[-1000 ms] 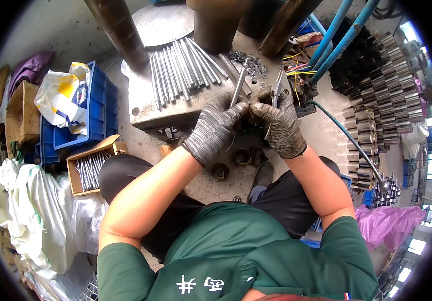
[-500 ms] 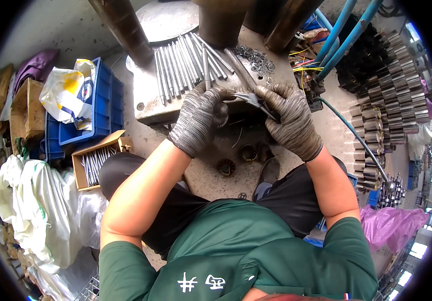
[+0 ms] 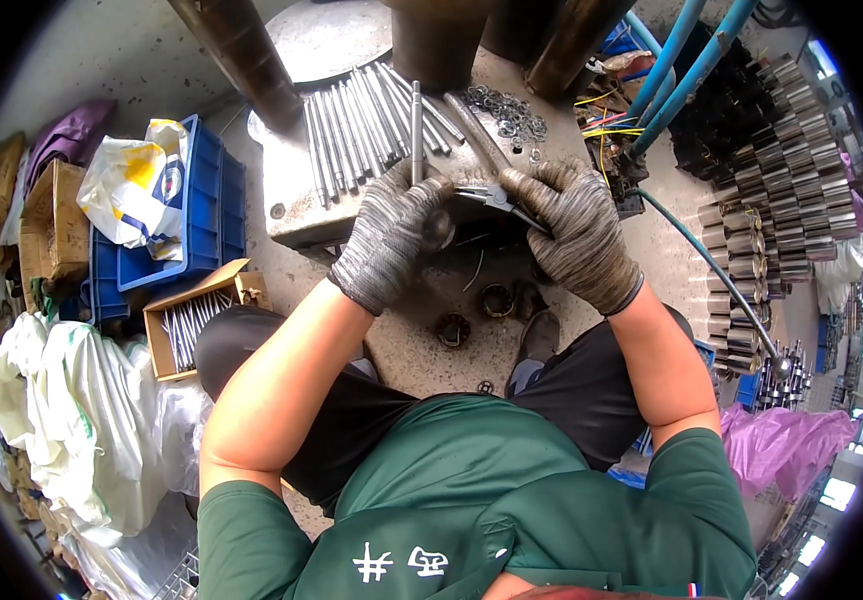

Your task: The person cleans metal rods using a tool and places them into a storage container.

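My left hand [image 3: 394, 225], in a grey striped work glove, is closed around a steel rod [image 3: 417, 125] that sticks up past the fingers. Pliers [image 3: 494, 198] with slim jaws are in my gloved right hand [image 3: 583, 225], their tips pointing left at my left fingers. Whether anything sits on the tips is too small to tell. Both hands are over the near edge of a metal worktable [image 3: 286, 180]. On it, several steel rods [image 3: 351, 125] lie side by side, and small metal retaining rings [image 3: 511, 118] are heaped to their right.
Dark upright columns [image 3: 436, 45] stand at the table's back. To the left are a blue crate [image 3: 213, 200] and a cardboard box of rods [image 3: 186, 330]. Blue pipes [image 3: 696, 75], a hose [image 3: 711, 265] and stacked metal cylinders [image 3: 771, 200] are at right.
The rod in my left hand now stands more upright and reaches higher. My left hand has shifted slightly left, while the pliers have moved a little left and down.
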Demonstrator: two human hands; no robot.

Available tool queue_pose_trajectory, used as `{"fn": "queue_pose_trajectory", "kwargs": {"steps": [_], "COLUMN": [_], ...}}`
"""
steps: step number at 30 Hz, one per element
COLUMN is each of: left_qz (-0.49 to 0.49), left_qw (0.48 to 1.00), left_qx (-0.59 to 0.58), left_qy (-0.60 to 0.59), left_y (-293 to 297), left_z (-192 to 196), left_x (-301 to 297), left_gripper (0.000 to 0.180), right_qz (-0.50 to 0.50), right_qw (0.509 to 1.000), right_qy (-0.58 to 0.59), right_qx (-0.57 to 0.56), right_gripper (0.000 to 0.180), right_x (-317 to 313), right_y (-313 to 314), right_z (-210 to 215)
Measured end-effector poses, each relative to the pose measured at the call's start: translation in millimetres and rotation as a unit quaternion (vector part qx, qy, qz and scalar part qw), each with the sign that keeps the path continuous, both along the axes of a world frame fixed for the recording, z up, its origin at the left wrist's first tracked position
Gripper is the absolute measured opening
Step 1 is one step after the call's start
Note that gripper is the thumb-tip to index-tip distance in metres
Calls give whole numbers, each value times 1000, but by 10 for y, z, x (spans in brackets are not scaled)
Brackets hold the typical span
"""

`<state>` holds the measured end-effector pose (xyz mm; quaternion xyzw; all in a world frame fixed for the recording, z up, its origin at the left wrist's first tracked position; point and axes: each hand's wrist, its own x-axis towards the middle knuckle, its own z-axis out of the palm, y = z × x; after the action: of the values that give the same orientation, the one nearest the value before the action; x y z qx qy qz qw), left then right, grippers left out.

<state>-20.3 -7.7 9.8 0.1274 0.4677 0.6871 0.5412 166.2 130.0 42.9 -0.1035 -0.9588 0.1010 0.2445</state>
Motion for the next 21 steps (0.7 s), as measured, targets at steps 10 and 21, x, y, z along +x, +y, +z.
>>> {"fn": "queue_pose_trajectory", "kwargs": {"steps": [10, 21], "left_qz": [-46, -48], "left_qw": [985, 967], "left_qx": [51, 35], "left_qy": [156, 247], "left_y": [-81, -134], "left_z": [-25, -21], "left_x": [-16, 31], "left_gripper": [43, 29], "right_qz": [-84, -80], "right_qw": [973, 943], "right_qy": [-15, -59], "right_qx": [-214, -319], "right_gripper": [41, 45], "right_x": [127, 193], "right_y": [163, 218], "right_z": [33, 205]}}
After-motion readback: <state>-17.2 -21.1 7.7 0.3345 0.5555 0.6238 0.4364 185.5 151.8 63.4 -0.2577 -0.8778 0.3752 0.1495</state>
